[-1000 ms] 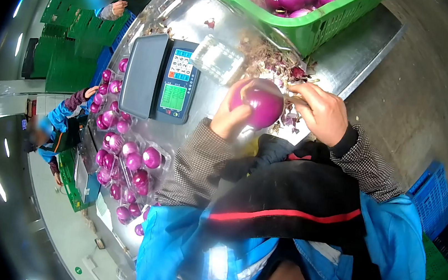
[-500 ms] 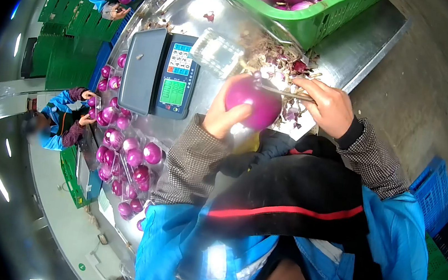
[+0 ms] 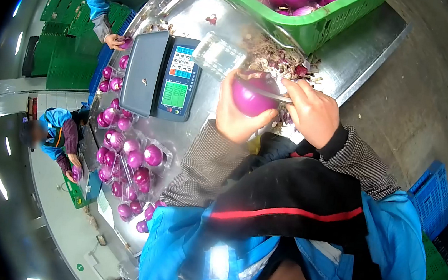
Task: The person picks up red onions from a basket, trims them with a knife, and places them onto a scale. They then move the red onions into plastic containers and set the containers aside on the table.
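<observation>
Metal blade – handle hidden in your gripping right hand, tip hard to make out. Green crate – up and right of the scale, cut off by the top edge. Onion – right of the scale, round, glossy purple, partly covered by your left hand, curled around it.

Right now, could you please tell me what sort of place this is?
It looks like a produce packing room: purple onions sit in clear plastic trays near a digital scale, with more in a green crate.
</observation>
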The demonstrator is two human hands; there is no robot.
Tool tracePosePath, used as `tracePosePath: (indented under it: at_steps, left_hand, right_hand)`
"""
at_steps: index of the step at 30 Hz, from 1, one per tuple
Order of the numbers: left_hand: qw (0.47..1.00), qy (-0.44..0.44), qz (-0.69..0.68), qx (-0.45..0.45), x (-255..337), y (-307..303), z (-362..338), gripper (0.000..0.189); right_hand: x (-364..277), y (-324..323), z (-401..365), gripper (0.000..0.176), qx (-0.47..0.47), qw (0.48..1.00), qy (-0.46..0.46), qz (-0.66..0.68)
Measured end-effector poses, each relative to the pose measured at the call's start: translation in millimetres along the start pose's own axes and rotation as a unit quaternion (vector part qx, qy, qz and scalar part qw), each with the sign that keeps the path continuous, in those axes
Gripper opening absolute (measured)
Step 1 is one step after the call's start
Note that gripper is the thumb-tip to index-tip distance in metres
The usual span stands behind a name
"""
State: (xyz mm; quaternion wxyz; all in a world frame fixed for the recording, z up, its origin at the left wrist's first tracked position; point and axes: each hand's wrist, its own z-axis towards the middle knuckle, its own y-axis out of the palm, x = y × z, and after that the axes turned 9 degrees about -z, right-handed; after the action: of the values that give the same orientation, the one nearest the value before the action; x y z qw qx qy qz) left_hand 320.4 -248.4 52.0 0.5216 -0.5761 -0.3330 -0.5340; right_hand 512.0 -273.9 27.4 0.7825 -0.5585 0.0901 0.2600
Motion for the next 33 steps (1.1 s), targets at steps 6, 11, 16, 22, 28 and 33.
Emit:
tracePosePath:
  at_steps: [6,11,16,22,28,33]
  left_hand:
    - [0.998,-0.001,-0.036,0.047,10,-5,-7,0.097]
    - [0.997,-0.030,-0.019,0.066,4,-20,-5,0.097]
    - [0.987,0.066,0.148,-0.008,-21,-18,-12,0.094]
    - [0.969,-0.048,0.150,0.188,-76,-123,-3,0.089]
    - [0.873,-0.145,0.236,0.401,-122,-262,32,0.101]
    - [0.832,-0.219,0.286,0.421,-177,-315,37,0.107]
  right_hand:
    - [18,15,-4,0.030,-0.017,0.999,0.030,-0.025]
    - [22,30,-18,0.042,-0.096,0.917,0.171,0.347]
    - [-4,59,2,0.050,-0.205,0.789,0.233,0.530]
    - [-7,74,10,0.032,-0.233,0.811,0.205,0.497]
    - [7,110,-19,0.025,-0.179,0.884,0.156,0.402]
    - [-3,100,-15,0.023,-0.270,0.858,0.208,0.384]
